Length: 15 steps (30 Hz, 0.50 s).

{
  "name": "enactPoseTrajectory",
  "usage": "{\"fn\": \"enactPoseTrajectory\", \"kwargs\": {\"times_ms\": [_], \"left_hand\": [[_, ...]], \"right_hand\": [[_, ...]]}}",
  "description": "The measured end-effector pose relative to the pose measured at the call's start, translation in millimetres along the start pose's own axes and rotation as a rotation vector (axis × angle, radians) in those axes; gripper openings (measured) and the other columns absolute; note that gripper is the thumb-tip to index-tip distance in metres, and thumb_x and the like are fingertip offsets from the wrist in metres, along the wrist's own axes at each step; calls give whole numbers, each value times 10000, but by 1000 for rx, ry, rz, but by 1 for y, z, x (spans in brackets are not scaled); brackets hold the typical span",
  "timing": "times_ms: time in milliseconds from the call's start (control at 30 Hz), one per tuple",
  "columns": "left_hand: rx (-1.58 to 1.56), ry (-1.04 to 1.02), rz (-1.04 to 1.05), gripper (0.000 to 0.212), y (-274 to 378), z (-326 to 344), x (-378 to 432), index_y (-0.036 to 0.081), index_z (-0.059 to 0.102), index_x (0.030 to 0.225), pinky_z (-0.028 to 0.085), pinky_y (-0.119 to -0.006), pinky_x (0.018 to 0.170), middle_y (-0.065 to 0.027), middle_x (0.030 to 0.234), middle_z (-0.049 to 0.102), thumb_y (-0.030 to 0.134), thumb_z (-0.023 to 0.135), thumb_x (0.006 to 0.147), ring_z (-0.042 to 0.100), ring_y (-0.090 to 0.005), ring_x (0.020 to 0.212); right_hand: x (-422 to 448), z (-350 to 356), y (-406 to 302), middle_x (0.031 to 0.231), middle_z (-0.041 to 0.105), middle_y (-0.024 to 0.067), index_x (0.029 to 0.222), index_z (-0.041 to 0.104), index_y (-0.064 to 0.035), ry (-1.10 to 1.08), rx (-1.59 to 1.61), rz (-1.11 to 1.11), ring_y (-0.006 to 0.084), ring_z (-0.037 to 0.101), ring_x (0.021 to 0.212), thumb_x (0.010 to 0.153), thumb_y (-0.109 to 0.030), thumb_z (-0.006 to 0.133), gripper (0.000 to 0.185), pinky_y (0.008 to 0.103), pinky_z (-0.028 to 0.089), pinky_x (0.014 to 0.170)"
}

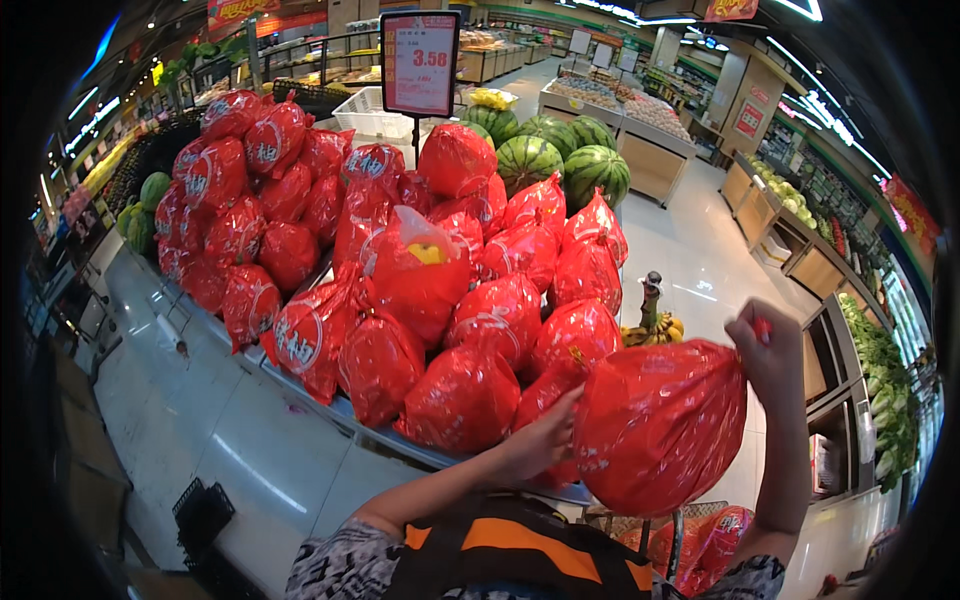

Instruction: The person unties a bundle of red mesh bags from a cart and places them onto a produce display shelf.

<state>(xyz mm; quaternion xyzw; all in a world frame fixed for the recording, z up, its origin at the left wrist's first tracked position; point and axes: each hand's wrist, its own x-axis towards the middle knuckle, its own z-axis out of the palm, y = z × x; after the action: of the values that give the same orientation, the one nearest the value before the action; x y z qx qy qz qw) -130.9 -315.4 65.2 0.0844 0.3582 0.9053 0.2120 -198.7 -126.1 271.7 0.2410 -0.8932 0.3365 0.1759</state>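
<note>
A large fruit in a red plastic wrapper (660,427), likely a pomelo, hangs in front of me at the lower right. My right hand (769,341) is closed around the gathered end of its wrapper. Against the left side of the same fruit rests my left hand (559,431), its fingers partly hidden behind it. Many more red-wrapped pomelos (461,394) are heaped on the display stand beyond my hands. One wrapper (420,281) is torn at the top and shows yellow peel.
Below the held fruit, more red-wrapped fruits (724,536) lie in a wire cart or basket. Watermelons (529,161), a framed price sign (420,66) and a white plastic crate (373,112) stand at the back. Bananas (656,328) hang at the stand's right edge. Vegetable shelves (847,352) line the right.
</note>
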Motion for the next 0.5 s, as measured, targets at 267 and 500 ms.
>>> {"fn": "enactPoseTrajectory", "kwargs": {"times_ms": [267, 500], "left_hand": [[-50, 343, 408, 515, 73, -145, -157, 31, 357, 1257, 409, -414, 877, -153, 1062, 541, 392, 372, 890, 523, -297, 1000], [-139, 910, 736, 475, 78, -180, -242, 70, 362, 1252, 435, -342, 761, -73, 977, 532, 356, 404, 876, 522, -191, 860]], "right_hand": [[153, 61, -5, 470, 419, 51, 596, 525, 4, 148, -155, -28, 131, 398, 463, 778, -434, 585, 478, 297, 339, 468], [266, 153, 29, 506, 528, 108, 609, 572, 3, 156, -221, 15, 192, 543, 494, 749, -528, 572, 550, 332, 432, 521]]}}
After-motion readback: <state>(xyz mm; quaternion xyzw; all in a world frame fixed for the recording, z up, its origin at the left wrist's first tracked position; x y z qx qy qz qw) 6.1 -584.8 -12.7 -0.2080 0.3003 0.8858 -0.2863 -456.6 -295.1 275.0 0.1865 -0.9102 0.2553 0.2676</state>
